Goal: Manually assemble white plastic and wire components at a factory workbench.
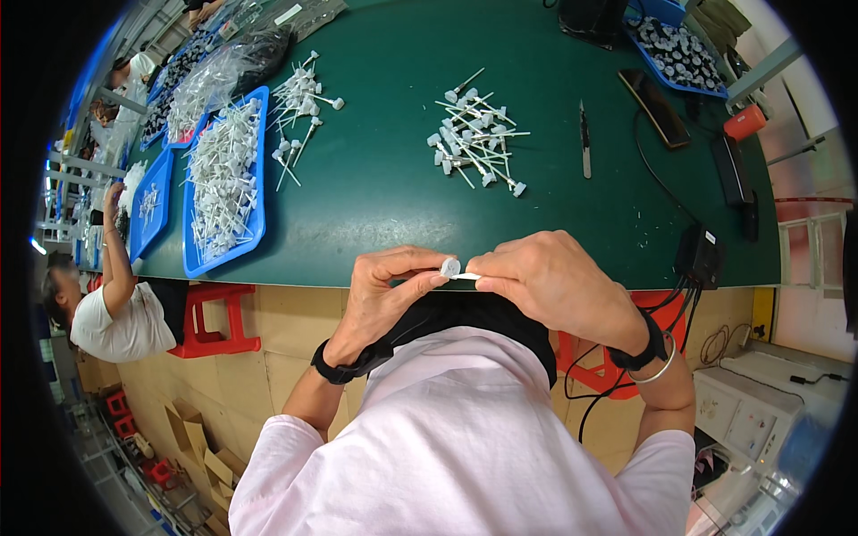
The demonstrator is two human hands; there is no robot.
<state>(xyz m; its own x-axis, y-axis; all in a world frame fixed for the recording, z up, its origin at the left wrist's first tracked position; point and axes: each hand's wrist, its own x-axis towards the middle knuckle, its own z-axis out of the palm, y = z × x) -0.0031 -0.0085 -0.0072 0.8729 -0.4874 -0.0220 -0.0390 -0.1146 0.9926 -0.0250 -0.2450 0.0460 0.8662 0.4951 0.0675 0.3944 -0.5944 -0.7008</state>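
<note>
At the table's front edge my two hands meet over one small white part [450, 267] with a round head and a thin white stem. My left hand [393, 288] pinches the round head between thumb and forefinger. The stem end sits between the thumb and forefinger of my right hand [545, 275]. Beyond my hands lies a loose pile of similar white stemmed parts [478, 138]. A smaller heap of them [302, 94] is further left, beside a blue tray [262, 179] filled with more.
Tweezers [584, 143], a phone [654, 107] and a black cable box [697, 256] are on the right of the green table [375, 179]. A blue tray of dark-and-white parts [681, 58] stands far right. A co-worker [125, 313] sits at left near a red stool [214, 323].
</note>
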